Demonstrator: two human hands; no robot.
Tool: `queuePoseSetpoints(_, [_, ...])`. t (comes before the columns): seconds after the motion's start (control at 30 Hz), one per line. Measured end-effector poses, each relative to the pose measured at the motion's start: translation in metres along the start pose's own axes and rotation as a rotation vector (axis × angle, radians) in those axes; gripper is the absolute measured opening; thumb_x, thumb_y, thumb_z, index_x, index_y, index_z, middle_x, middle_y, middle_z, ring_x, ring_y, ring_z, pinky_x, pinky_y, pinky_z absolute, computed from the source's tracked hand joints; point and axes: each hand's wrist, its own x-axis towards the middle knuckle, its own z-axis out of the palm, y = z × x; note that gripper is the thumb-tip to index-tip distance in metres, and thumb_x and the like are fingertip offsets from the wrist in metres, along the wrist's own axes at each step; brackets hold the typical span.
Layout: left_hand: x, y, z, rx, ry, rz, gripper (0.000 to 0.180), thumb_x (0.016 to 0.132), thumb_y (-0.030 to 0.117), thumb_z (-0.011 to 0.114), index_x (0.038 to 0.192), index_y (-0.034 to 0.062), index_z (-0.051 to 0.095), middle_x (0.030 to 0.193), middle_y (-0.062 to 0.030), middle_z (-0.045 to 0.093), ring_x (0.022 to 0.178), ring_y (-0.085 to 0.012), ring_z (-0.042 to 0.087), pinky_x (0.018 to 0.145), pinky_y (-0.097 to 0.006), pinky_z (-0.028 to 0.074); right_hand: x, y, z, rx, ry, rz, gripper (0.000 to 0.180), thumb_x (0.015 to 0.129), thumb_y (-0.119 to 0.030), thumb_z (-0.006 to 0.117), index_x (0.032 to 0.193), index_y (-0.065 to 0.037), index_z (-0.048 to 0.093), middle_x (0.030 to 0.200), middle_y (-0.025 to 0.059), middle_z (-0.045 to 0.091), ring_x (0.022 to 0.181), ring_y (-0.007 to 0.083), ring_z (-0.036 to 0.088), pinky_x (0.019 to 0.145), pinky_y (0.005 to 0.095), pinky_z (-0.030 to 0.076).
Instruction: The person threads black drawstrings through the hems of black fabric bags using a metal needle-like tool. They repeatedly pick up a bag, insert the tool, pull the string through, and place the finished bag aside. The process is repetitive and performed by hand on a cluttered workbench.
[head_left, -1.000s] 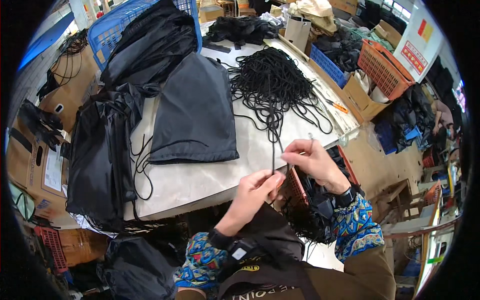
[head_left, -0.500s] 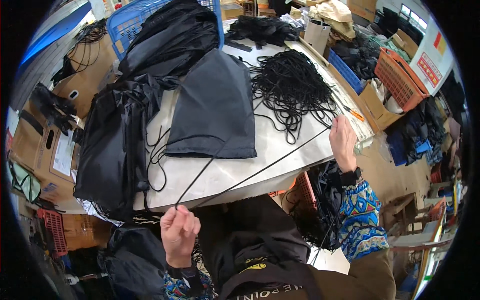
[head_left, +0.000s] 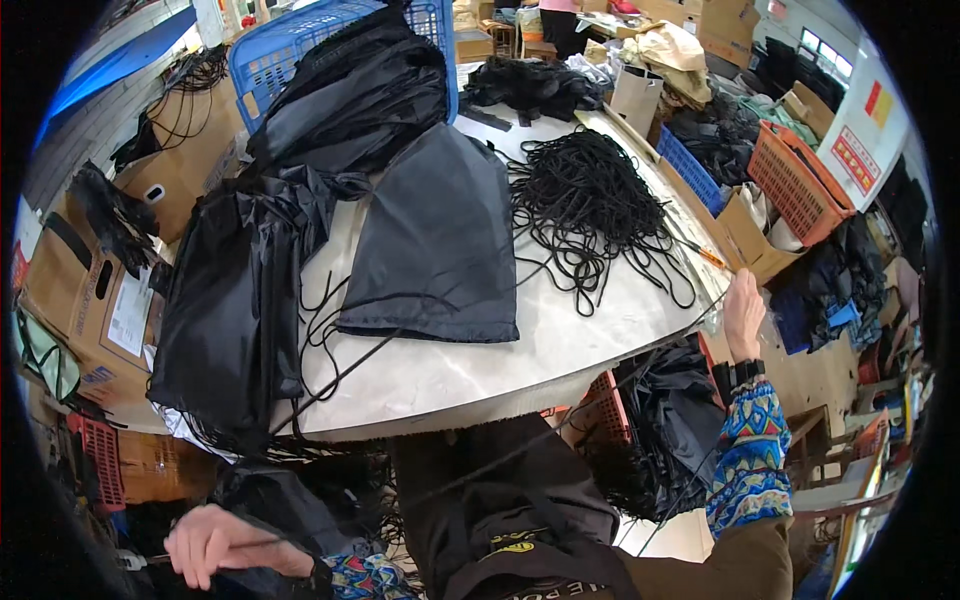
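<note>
My right hand (head_left: 743, 315) is closed on a thin black cord (head_left: 345, 373) just off the table's right edge. My left hand (head_left: 230, 545) is low on the left, below the table edge, with its fingers curled round the cord. Blurred, one length slants across my front between the hands; another runs up from the table's front edge over the flat black drawstring bag (head_left: 435, 240). A tangled heap of black cord (head_left: 590, 195) lies to the right of that bag. To its left, a stack of black bags (head_left: 230, 300) hangs partly over the front edge.
A blue plastic basket (head_left: 450, 50) behind holds more black bags. Cardboard boxes (head_left: 105, 310) stand at the left. An orange-handled cutter (head_left: 712, 259) lies near the table's right edge; an orange crate (head_left: 800, 180) is beyond. Below the table is a red basket (head_left: 605, 405) beside black bags.
My left hand has swung down and left, away from the table edge. My right hand has moved right and slightly lower. The cord between them is drawn out longer.
</note>
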Motion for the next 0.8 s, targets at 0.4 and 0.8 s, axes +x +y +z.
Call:
queuePoseSetpoints(0.4, [0.017,-0.029,-0.009,0.990,-0.143,-1.367,0.025,0.090,0.004,0.048,0.075,-0.0100,0.062,0.078,-0.0194,0.066,0.062,-0.0282,0.065,0.056,-0.033,0.051,0.036,-0.167,-0.108,0.754,-0.567,-0.560,0.033,0.082,-0.007,0.057,0.115,0.000,0.055,0.089,0.0215,0.064,0.079,0.0363,0.063,0.072,0.0387,0.049])
queuePoseSetpoints(0.8, [-0.093,-0.058,-0.104,2.212,0.072,-1.197,0.018,0.082,0.010,0.065,0.097,0.0012,0.064,0.085,-0.0111,0.061,0.071,-0.0203,0.060,0.065,-0.028,0.048,-0.045,-0.240,-0.058,0.893,-0.956,-0.875,0.018,0.085,-0.014,0.056,0.096,0.000,0.058,0.081,0.0171,0.063,0.078,0.0334,0.062,0.068,0.0379,0.047])
